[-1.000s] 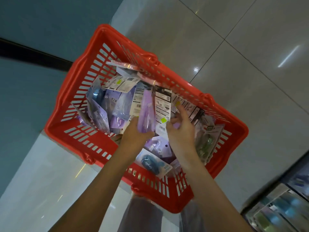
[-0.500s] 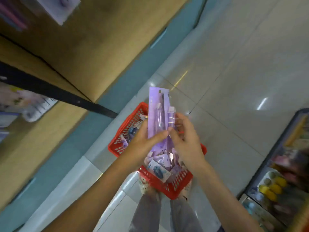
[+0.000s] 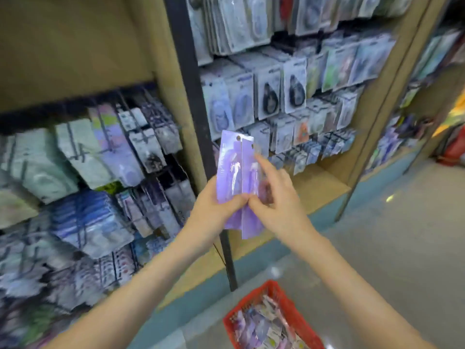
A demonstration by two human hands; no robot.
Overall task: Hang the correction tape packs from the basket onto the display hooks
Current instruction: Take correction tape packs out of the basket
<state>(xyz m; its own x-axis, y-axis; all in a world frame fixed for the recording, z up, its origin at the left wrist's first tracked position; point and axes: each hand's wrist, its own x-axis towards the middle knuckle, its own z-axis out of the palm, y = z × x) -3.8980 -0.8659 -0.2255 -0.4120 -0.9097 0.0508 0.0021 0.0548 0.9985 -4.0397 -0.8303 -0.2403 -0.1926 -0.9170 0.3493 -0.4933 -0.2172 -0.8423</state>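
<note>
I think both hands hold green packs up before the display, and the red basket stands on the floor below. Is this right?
Not quite: the packs are purple, not green. The head view shows it. The rest holds: the left hand and the right hand hold them before the display, and the red basket stands on the floor below.
</note>
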